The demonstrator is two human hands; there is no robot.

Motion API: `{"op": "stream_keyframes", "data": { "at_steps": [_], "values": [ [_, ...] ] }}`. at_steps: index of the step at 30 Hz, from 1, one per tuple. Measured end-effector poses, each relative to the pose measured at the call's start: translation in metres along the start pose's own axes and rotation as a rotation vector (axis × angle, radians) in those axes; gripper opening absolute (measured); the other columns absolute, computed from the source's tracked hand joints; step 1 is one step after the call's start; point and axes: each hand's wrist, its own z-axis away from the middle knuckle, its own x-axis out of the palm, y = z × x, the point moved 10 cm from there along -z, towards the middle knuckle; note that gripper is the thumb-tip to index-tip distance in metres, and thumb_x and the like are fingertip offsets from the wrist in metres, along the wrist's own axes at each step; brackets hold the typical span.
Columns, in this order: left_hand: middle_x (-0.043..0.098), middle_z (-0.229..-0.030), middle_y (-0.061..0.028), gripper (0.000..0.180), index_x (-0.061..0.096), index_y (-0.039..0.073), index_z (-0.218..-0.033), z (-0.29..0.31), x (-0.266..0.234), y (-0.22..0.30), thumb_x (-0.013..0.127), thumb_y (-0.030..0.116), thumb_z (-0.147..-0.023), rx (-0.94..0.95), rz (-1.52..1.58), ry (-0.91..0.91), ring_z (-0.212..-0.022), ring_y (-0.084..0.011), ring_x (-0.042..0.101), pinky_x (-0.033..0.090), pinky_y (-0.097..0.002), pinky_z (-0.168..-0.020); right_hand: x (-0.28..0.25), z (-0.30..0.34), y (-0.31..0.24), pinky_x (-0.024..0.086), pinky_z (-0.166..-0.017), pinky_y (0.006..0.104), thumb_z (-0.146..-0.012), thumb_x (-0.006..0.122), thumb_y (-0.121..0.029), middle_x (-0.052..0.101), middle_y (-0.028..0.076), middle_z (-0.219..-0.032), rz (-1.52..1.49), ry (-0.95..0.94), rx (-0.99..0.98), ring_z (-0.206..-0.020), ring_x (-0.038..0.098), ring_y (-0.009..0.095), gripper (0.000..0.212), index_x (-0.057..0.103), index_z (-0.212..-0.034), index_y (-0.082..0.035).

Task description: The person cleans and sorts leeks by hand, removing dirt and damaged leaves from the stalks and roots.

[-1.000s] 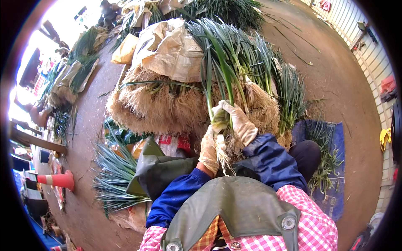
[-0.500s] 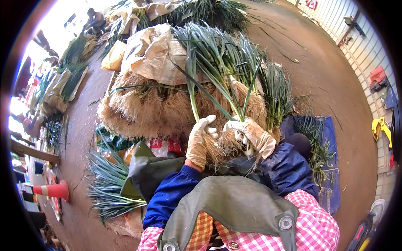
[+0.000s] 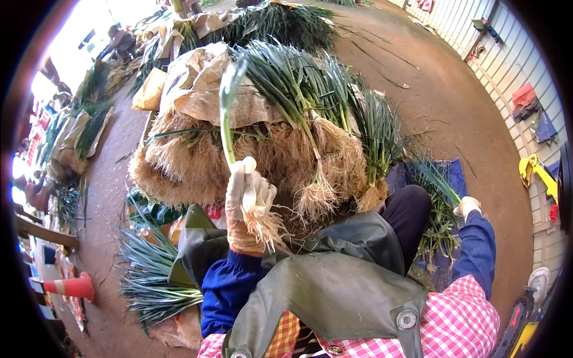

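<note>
My left hand (image 3: pixel 243 200), in a pale glove, is closed round a green onion (image 3: pixel 227 119) held upright before the pile. Its tan roots (image 3: pixel 262 225) hang below my fingers. Far out to the right, my right hand (image 3: pixel 468 207), also gloved, grips a green onion (image 3: pixel 437 178) by its lower end; the leaves point up and left. Below it, loose greens (image 3: pixel 440 232) lie on a blue sack (image 3: pixel 456 172). In front of me is a big pile of rooted green onions (image 3: pixel 179 158), partly under tan wrapping (image 3: pixel 200 89). One onion (image 3: pixel 316 194) rests root-down against the pile.
A sheaf of green onions (image 3: pixel 152 280) lies at my left, beyond it an orange cone (image 3: pixel 74 287). More heaps (image 3: pixel 280 27) stand at the back, with a person (image 3: pixel 121 43) at far left. A yellow tool (image 3: pixel 539 174) hangs on the pale right wall (image 3: pixel 525 77).
My right hand has swung from the middle out to the right, over the blue sack, with a green onion. My left hand has moved left and lifted its onion more upright.
</note>
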Motion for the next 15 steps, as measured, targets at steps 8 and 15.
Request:
{"op": "stream_keyframes", "data": {
  "at_steps": [8,15],
  "values": [
    [0.033,-0.054,0.0075,0.052,0.041,-0.001,-0.140,-0.016,-0.084,-0.058,0.058,0.013,-0.093,-0.271,-0.089,0.115,-0.044,-0.0039,0.033,0.031,-0.0198,-0.041,-0.196,0.179,-0.280,0.049,-0.064,0.0239,-0.090,0.062,-0.034,0.063,0.002,-0.092,-1.480,0.045,-1.124,-0.073,0.060,0.011,0.035,0.062,-0.110,-0.006],
    [0.068,-0.106,-0.0142,0.040,0.057,0.001,-0.127,-0.022,-0.108,-0.078,0.057,0.023,-0.094,-0.276,-0.379,0.232,-0.091,-0.0233,0.067,0.054,-0.0342,-0.084,-0.184,0.179,-0.431,0.050,-0.071,0.0432,-0.082,0.064,-0.036,0.066,0.013,-0.083,-0.790,0.413,-0.988,-0.081,0.064,0.031,0.029,0.064,-0.092,-0.009]
  ]
}}
